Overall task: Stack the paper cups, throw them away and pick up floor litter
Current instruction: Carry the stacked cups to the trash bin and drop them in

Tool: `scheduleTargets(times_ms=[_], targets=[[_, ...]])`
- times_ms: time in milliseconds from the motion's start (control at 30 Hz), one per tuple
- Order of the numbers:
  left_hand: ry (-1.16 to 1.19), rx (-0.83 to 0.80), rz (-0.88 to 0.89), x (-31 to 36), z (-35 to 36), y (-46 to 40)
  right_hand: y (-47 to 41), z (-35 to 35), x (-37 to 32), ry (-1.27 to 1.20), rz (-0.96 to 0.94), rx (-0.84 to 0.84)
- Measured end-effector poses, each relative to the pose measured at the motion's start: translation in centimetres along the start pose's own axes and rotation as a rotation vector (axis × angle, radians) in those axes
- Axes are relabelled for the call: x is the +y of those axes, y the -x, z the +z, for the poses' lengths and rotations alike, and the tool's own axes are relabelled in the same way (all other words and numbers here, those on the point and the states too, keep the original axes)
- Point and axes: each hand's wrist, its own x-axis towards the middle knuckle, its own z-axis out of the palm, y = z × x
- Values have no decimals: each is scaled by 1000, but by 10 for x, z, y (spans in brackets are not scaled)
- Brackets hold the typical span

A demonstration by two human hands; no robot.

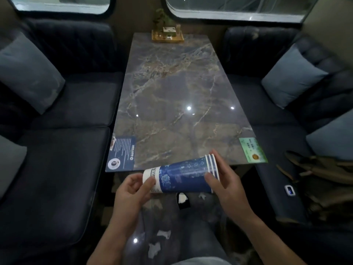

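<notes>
A stack of blue paper cups [183, 174] with white bases lies sideways in the air just off the near edge of the marble table [172, 88]. My left hand [133, 190] pinches the white bottom end of the stack. At the rim end, my right hand [227, 185] holds it with thumb under and fingers over the rims. Below my hands, white scraps of litter [163, 234] lie on the shiny floor, another scrap [153, 249] nearer to me and a white piece [182, 197] beside a dark object.
Dark blue sofas [57, 159] with grey-blue cushions [24, 73] flank the table on both sides. A plant in a yellow tray [168, 38] stands at the table's far end. A blue card [122, 153] and a green card [252, 150] lie at the near corners. Bags [321, 180] sit on the right seat.
</notes>
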Motion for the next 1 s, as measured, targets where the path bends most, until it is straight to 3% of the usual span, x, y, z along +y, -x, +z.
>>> scheduleTargets(times_ms=[400,733,1000], targets=[[-46,-33,-76,-25,-32,79,131,-8,5,244,-2,137],[-165,-7,-134,-55,-13,106,175,-27,23,192,181,212],[-346,-126,-221,-98,25,111,215,-69,45,267,341,308]])
